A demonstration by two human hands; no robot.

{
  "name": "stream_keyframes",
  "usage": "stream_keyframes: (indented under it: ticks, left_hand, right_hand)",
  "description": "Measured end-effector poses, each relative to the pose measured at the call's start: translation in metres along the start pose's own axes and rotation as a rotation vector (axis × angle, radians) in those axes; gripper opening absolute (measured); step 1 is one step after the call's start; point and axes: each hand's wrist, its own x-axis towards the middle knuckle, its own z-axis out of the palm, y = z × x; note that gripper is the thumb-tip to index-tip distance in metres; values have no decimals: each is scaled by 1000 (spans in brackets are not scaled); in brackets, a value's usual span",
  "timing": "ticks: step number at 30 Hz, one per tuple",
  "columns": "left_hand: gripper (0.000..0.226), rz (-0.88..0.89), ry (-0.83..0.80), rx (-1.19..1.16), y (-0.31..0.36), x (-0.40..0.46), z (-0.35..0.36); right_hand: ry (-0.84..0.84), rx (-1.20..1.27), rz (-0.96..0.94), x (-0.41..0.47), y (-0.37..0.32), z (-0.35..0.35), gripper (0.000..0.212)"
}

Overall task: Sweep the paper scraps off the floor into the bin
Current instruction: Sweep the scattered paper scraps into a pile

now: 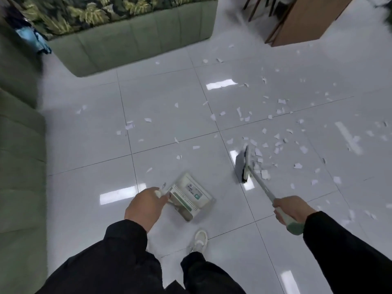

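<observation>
The scene is bright and evenly lit from overhead: the glossy white floor (169,107) throws back hard rectangular glare patches at upper centre, lower left of centre, beside the broom head (242,164) and at the lower right. Shadows are faint and soft, with a small grey one under the dustpan (191,196). Motion blur smears the upper corners, so the leafy cover (89,11) at upper left and the wooden cabinet (307,20) at upper right look streaked. Paper scraps (275,145) towards the right edge are smudged, while those mid-frame are sharper. Wide-angle distortion bends the tile lines and bows the sofa (19,155) at the left edge. The dark sleeves (350,251) show little detail.
</observation>
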Motion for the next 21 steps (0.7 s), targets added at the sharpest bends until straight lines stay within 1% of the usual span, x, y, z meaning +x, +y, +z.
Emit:
stream_keyframes:
  ticks: [1,2,4,5,7,9,10,12,13,15,16,18,19,21]
  left_hand:
    - [38,-21,11,-58,3,-1,-4]
    - [43,-17,20,-85,3,9,-11]
    - [44,0,22,-83,6,20,-19]
    - [40,-3,17,-90,-1,29,-32]
    - [19,16,1,-75,-5,38,-42]
    - [26,6,-11,-61,-37,61,-78]
    - [27,13,-21,-54,-36,62,-75]
    - [28,-6,-7,-41,-79,82,-120]
    - [29,5,-7,-20,-78,82,-119]
    - [32,-42,9,-26,-121,98,-161]
    - [34,-34,6,-20,-120,99,-160]
    - [39,-129,39,-45,-178,119,-209]
    - [40,-117,45,-27,-179,123,-211]
    - [36,-160,50,-12,-226,135,-250]
  right_hand:
    - [0,17,-9,-6,-2,3,5]
    - [-6,39,-24,-10,-8,11,6]
    - [-20,63,-58,-23,-15,23,7]
    - [-35,64,-79,-30,-22,42,6]
    - [-54,80,-101,-44,-32,66,6]
    - [-90,65,-116,-58,-58,131,5]
    - [-101,67,-117,-65,-60,139,4]
    - [-173,34,-119,-82,-89,217,6]
    - [-190,42,-118,-88,-89,225,7]
    - [-258,-7,-109,-100,-111,297,6]
    - [-272,6,-102,-104,-110,302,5]
    - [-359,-60,-85,-116,-135,384,5]
    - [-374,-69,-85,-118,-137,388,5]
    - [-437,-163,-78,-132,-149,447,5]
